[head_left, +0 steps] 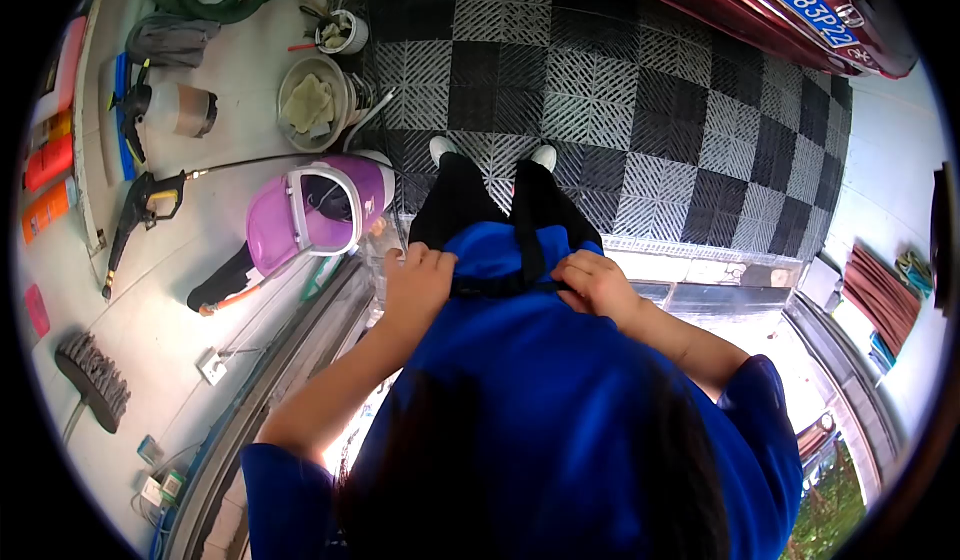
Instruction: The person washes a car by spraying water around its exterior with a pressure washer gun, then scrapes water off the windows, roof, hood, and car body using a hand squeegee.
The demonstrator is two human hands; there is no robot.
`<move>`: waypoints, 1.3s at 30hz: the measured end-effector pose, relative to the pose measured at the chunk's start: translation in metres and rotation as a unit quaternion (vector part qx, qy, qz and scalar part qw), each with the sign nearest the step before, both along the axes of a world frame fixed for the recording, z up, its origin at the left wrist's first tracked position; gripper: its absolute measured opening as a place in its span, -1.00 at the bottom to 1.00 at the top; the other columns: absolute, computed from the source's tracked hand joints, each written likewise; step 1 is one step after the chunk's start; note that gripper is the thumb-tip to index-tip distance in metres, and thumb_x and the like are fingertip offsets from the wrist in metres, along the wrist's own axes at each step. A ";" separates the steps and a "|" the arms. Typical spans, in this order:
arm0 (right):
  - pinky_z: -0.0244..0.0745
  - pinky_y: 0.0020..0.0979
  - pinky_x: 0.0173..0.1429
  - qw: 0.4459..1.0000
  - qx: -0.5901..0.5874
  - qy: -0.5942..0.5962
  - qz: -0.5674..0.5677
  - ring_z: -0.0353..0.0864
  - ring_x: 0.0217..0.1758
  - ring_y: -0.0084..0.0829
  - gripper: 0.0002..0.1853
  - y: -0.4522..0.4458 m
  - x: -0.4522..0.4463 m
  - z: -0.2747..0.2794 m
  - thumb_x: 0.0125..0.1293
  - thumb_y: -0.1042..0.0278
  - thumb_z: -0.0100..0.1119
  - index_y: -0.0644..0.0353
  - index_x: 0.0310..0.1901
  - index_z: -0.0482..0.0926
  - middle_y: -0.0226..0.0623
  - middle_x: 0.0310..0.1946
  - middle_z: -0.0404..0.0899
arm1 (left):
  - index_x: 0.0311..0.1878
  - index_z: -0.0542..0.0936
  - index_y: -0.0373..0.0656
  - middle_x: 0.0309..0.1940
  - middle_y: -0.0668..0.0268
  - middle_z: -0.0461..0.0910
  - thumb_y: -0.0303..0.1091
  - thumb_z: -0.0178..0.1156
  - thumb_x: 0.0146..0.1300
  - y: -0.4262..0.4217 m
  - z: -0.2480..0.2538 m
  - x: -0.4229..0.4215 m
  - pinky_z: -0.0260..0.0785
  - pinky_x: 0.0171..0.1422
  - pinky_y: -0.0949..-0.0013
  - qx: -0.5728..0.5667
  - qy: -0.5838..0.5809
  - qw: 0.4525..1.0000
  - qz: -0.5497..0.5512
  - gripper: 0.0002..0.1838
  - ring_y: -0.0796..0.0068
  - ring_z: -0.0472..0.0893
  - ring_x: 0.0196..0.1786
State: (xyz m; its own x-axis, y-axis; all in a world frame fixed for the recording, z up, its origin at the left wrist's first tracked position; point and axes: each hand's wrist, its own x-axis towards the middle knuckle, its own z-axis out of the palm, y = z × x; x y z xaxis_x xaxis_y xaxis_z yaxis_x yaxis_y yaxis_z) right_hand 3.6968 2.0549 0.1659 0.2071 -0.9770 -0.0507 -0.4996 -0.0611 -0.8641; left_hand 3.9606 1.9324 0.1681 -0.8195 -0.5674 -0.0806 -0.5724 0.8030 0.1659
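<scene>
My left hand [418,278] is at the left side of my waist, its fingers curled closed on a black waist strap [492,287]. On the other side, my right hand [598,282] pinches the strap's right end. The strap crosses the front of my blue shirt [540,360]. Below it hangs blue cloth [487,243] with a black band [527,245] running down it over my black trousers [455,195]. Whether the strap is fastened is too small to tell.
Black and grey floor tiles [500,80] lie ahead, with a dark red car [700,0] at upper right. To the left are a purple bucket [375,185], a basin with a cloth [300,120], a spray gun [145,205], a brush [95,380] and a green hose [205,0].
</scene>
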 end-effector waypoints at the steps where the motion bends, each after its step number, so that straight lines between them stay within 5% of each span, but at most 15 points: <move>1: 0.50 -0.31 -0.12 1.000 -0.003 -0.017 0.008 0.53 -0.23 -0.22 -0.76 0.001 0.001 -0.001 -0.01 0.45 0.30 0.23 -0.26 0.55 -0.26 -0.31 0.52 | -0.48 0.52 -0.03 -0.57 0.41 0.49 -0.37 0.17 0.02 0.003 0.000 0.003 0.27 0.04 0.07 0.001 -0.004 1.000 0.007 -0.97 0.39 0.47 -0.31; 7: 0.50 -0.32 -0.12 0.996 -0.031 -0.020 0.086 0.53 -0.23 -0.24 -0.77 -0.004 0.006 -0.008 -0.02 0.43 0.31 0.20 -0.29 0.53 -0.30 -0.32 0.51 | -0.38 0.58 -0.06 -0.52 0.38 0.53 -0.38 0.17 0.02 0.016 -0.005 0.023 0.26 0.06 0.03 0.056 -0.073 0.996 -0.016 -0.93 0.38 0.49 -0.21; 13: 0.49 -0.29 -0.09 0.995 -0.034 0.012 0.097 0.52 -0.19 -0.20 -0.64 -0.020 0.015 0.008 -0.10 0.41 0.33 0.19 -0.20 0.50 -0.30 -0.30 0.51 | -0.33 0.58 -0.11 -0.51 0.31 0.53 -0.39 0.16 0.02 0.019 0.021 0.040 0.22 0.11 0.08 0.088 0.066 0.994 0.026 -0.88 0.34 0.49 -0.22; 16: 0.49 -0.26 -0.09 0.999 -0.037 0.024 -0.006 0.53 -0.18 -0.17 -0.65 -0.040 0.041 0.014 -0.07 0.41 0.26 0.18 -0.16 0.49 -0.27 -0.32 0.50 | -0.30 0.58 -0.16 -0.53 0.29 0.52 -0.37 0.16 0.03 -0.012 0.032 0.052 0.21 0.10 0.13 0.196 0.100 0.975 0.031 -0.85 0.32 0.50 -0.25; 18: 0.49 -0.24 -0.09 1.000 -0.031 -0.001 0.005 0.53 -0.18 -0.16 -0.68 -0.052 0.055 0.012 -0.04 0.41 0.23 0.18 -0.17 0.49 -0.26 -0.33 0.50 | -0.29 0.58 -0.20 -0.55 0.25 0.51 -0.34 0.16 0.06 -0.040 0.048 0.062 0.22 0.06 0.14 0.361 0.054 0.930 0.034 -0.82 0.27 0.50 -0.28; 22: 0.47 -0.23 -0.14 0.995 0.005 -0.082 0.051 0.53 -0.23 -0.11 -0.76 -0.094 0.082 0.007 0.00 0.42 0.17 0.21 -0.23 0.50 -0.22 -0.35 0.49 | -0.30 0.59 -0.21 -0.54 0.20 0.52 -0.24 0.22 0.06 -0.115 0.076 0.088 0.22 0.11 0.09 0.483 -0.065 0.872 0.039 -0.76 0.20 0.52 -0.30; 25: 0.44 -0.28 -0.14 0.994 0.041 -0.089 0.050 0.54 -0.22 -0.19 -0.74 -0.130 0.098 0.011 -0.01 0.43 0.25 0.25 -0.23 0.50 -0.24 -0.31 0.48 | -0.29 0.60 -0.18 -0.54 0.19 0.55 -0.27 0.31 -0.02 -0.157 0.076 0.092 0.21 0.25 0.15 0.296 0.077 0.951 -0.038 -0.75 0.19 0.51 -0.30; 27: 0.43 -0.34 -0.03 0.964 0.192 -0.177 0.050 0.52 -0.07 -0.30 -0.68 -0.154 0.102 0.013 0.09 0.35 0.32 0.23 -0.11 0.54 -0.25 -0.15 0.48 | -0.15 0.60 -0.16 -0.31 0.12 0.59 -0.29 0.38 -0.06 -0.189 0.058 0.113 0.13 0.38 0.13 0.294 0.011 0.955 -0.041 -0.64 0.14 0.51 -0.10; 30: 0.31 -0.33 0.25 0.964 0.181 -0.195 0.019 0.42 0.14 -0.27 -0.45 -0.169 0.111 -0.014 0.28 0.04 0.22 0.16 0.21 0.45 -0.17 0.09 0.39 | 0.29 0.37 -0.09 0.28 0.12 0.28 -0.21 0.35 0.12 -0.238 0.042 0.169 0.04 0.45 0.12 0.538 0.008 0.842 -0.042 -0.35 0.16 0.18 0.40; 33: 0.27 -0.36 0.31 0.941 0.316 -0.125 -0.018 0.39 0.21 -0.27 -0.45 -0.183 0.145 -0.028 0.36 0.02 0.11 0.20 0.26 0.40 -0.12 0.07 0.40 | 0.33 0.33 -0.19 0.28 -0.01 0.29 0.00 0.30 0.18 -0.251 0.005 0.234 0.10 0.43 0.17 0.545 0.041 0.804 0.235 -0.26 0.13 0.29 0.34; 34: 0.31 -0.41 0.24 0.955 0.277 -0.102 -0.031 0.42 0.11 -0.37 -0.52 -0.190 0.158 -0.034 0.36 0.08 0.14 0.22 0.18 0.45 -0.18 -0.01 0.44 | 0.27 0.38 -0.23 0.19 -0.05 0.38 -0.01 0.28 0.19 -0.254 0.014 0.233 0.22 0.34 0.16 0.633 0.093 0.715 0.282 -0.32 0.08 0.41 0.24; 35: 0.36 -0.46 0.16 0.968 0.235 -0.078 -0.042 0.45 0.01 -0.46 -0.59 -0.195 0.169 -0.041 0.35 0.13 0.16 0.24 0.10 0.50 -0.25 -0.09 0.48 | 0.27 0.38 -0.23 0.19 -0.05 0.38 -0.01 0.28 0.19 -0.255 0.010 0.237 0.22 0.34 0.16 0.629 0.098 0.716 0.288 -0.32 0.08 0.41 0.24; 37: 0.36 -0.51 0.07 0.935 0.295 -0.170 -0.097 0.43 -0.08 -0.55 -0.69 -0.205 0.178 -0.046 0.34 0.20 0.18 0.23 -0.01 0.51 -0.34 -0.18 0.47 | 0.10 0.47 -0.23 -0.04 -0.02 0.53 -0.11 0.22 0.25 -0.250 -0.006 0.251 0.33 0.19 0.15 0.409 -0.016 0.892 0.194 -0.53 0.04 0.52 0.06; 38: 0.36 -0.56 -0.01 0.886 0.353 -0.259 -0.154 0.40 -0.17 -0.63 -0.78 -0.215 0.182 -0.050 0.32 0.28 0.20 0.23 -0.13 0.52 -0.43 -0.27 0.47 | 0.09 0.46 -0.24 -0.03 -0.03 0.53 -0.16 0.19 0.29 -0.251 -0.019 0.257 0.33 0.19 0.17 0.419 0.011 0.886 0.197 -0.58 0.04 0.52 0.09; 39: 0.31 -0.63 -0.11 0.904 0.270 -0.268 -0.192 0.35 -0.25 -0.72 -0.90 -0.225 0.193 -0.048 0.30 0.41 0.20 0.18 -0.26 0.47 -0.56 -0.36 0.44 | 0.09 0.46 -0.25 -0.02 -0.04 0.54 -0.22 0.16 0.32 -0.254 -0.028 0.262 0.33 0.19 0.19 0.421 0.040 0.883 0.205 -0.62 0.04 0.52 0.11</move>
State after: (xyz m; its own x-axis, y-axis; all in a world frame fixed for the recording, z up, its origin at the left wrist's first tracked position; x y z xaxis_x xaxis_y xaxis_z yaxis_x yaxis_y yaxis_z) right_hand 3.8894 1.8296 0.1180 -0.0062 -0.8446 -0.5354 0.1060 0.5318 -0.8402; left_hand 4.2225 1.6784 0.1398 -0.5816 -0.5842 -0.5661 -0.7458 0.1051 0.6578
